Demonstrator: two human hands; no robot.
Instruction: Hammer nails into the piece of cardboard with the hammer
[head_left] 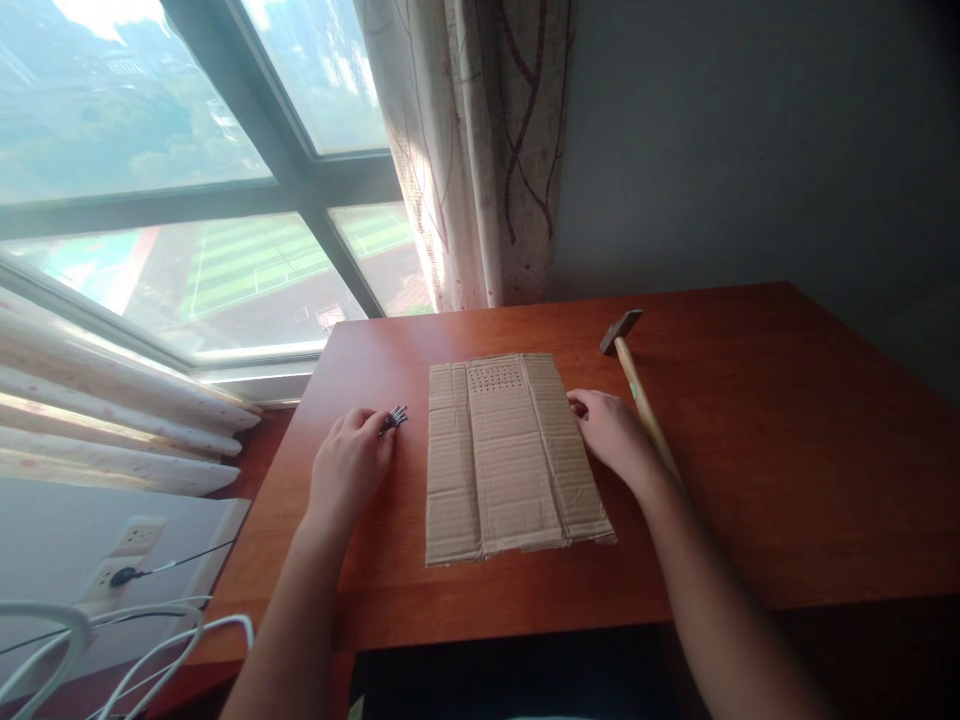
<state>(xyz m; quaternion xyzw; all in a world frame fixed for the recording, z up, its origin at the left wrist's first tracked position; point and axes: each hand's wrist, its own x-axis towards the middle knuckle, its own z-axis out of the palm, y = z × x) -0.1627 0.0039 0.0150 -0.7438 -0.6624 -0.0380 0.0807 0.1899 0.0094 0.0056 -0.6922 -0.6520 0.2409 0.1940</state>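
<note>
Cardboard (514, 460) lay flat on the counter (787, 450), straight ahead of you and between your two hands, its long axis running away from your body. Your right hand (611, 430) was the nearer one, its fingers curled in at the right edge, toward the far end; I could not tell whether they pinched that edge, touched it or stopped just beside it. Your left hand (349, 452) stood off the opposite side, a strip of bare counter between, with thumb and fingers pinching a small bunch of nails (394, 418) whose ends pointed toward the cardboard; their number was too hard to make out. The hammer (640, 395) rested just to the right of your right hand, its head at the far end and its handle slanting back toward you until your right forearm (697, 550) hid the butt. The cardboard was plain brown and corrugated, wrinkled across, with two lengthwise creases parting it into three panels. Its near edge looked ragged, most of all at the right corner. Small dark holes (495, 378) sat in tidy rows in the middle panel's far end, and none showed in the panel's nearer stretch.
</note>
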